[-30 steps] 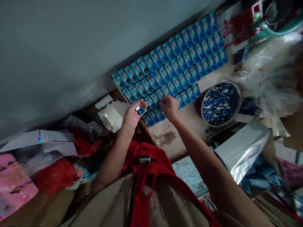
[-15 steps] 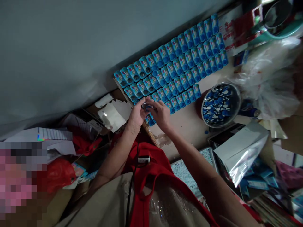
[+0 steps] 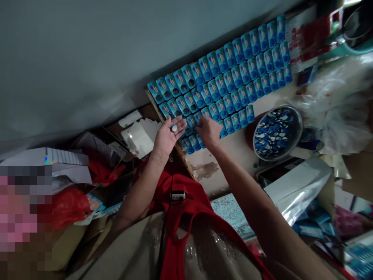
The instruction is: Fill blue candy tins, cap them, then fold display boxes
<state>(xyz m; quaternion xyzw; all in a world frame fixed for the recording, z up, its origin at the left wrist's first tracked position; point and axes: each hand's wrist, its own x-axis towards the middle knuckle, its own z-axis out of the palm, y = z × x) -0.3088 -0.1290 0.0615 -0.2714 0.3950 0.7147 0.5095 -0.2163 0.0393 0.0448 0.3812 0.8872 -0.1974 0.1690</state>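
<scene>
My left hand (image 3: 170, 134) is palm up with its fingers stretched out, cradling a small round disc (image 3: 174, 128) with a pale top and dark edge. To its right, my right hand (image 3: 210, 131) is closed in a pinch, fingertips down over the rows of blue packs; what it pinches is hidden. The blue packs (image 3: 213, 91) lie in tilted rows on a board, each with a printed label and a round well. Several wells at the left end look dark, while most others show blue. A loose blue disc (image 3: 199, 88) lies on top of the rows.
A metal bowl (image 3: 300, 120) of blue and white discs stands right of the packs. Clear plastic bags (image 3: 335, 105) lie beyond it. A silvery sheet (image 3: 297, 190) is at lower right. Papers and boxes (image 3: 136, 136) are at left, by the grey wall (image 3: 72, 58).
My hands were together over the disc; now they are apart. My left palm has opened out, and my right hand has moved right and down onto the packs. The view has shifted slightly.
</scene>
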